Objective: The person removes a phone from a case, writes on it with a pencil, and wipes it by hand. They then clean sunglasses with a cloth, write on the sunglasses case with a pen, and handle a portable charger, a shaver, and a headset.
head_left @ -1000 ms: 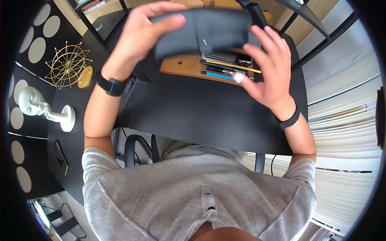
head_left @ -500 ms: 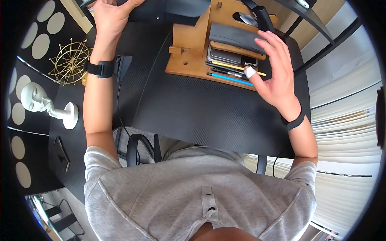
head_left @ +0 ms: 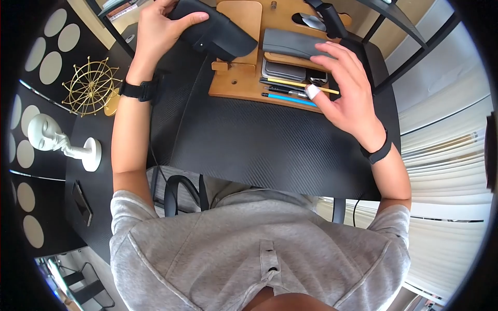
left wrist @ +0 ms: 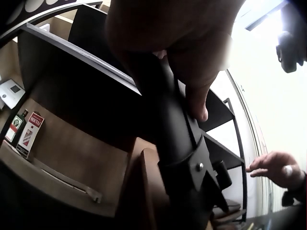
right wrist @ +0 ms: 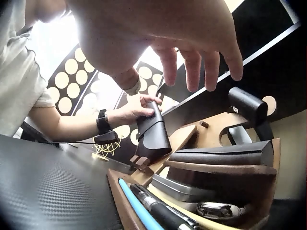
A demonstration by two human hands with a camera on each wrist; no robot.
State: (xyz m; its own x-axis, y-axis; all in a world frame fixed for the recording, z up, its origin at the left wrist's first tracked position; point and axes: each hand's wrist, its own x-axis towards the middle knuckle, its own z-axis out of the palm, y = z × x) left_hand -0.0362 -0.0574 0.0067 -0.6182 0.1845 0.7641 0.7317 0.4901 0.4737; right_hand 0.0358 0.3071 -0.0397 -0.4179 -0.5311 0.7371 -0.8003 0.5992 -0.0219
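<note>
A: Where is the black case (head_left: 220,33)?

B: A person in a grey shirt holds it aloft at the top of the head view, left of centre. The left hand (head_left: 155,32) grips its upper end, thumb laid along the near face. The case slants down to the right, its lower end in front of the upright panel of a wooden organizer (head_left: 222,89); whether the two touch cannot be told.

A: And the right hand (head_left: 350,96)?

B: It is free of any load, at the upper right of the frame, fingers loosely spread and a white wrap (head_left: 312,92) around the thumb. In the right wrist view, the fingers hang above the organizer, apart from the grey case (head_left: 290,42) on its raised wooden ledge.

A: What lies below that ledge?

B: A yellow pencil (head_left: 290,83), a black pen (head_left: 282,89) and a blue pen (head_left: 285,99), side by side along the organizer's near edge. The organizer stands on a black, textured counter (head_left: 249,140) that fills the middle of the frame.

A: The left edge of the scene?

B: A gold wheel ornament (head_left: 91,85) stands at the upper left, with a white face figurine (head_left: 46,132) just below it in the frame. The left wrist view shows the strap's metal stud (left wrist: 200,166) up close.
</note>
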